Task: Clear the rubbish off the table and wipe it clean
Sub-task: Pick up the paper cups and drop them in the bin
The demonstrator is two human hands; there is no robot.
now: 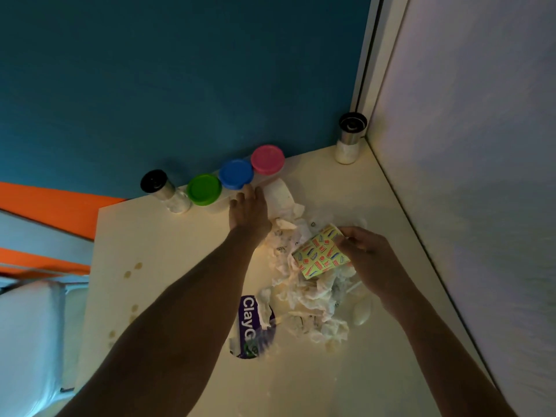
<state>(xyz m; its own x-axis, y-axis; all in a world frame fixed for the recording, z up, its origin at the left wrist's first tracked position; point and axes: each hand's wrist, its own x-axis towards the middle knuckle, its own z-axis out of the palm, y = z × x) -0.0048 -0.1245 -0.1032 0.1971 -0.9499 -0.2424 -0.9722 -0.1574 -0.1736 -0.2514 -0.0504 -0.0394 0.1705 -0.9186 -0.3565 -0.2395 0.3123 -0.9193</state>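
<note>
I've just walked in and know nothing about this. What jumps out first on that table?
A heap of crumpled white tissues sprawls across the middle of the table. The right hand grips a yellow patterned paper cup over it, while the left hand reaches toward a white paper cup lying on its side. Green, blue and pink lidded tubs line the teal wall.
</note>
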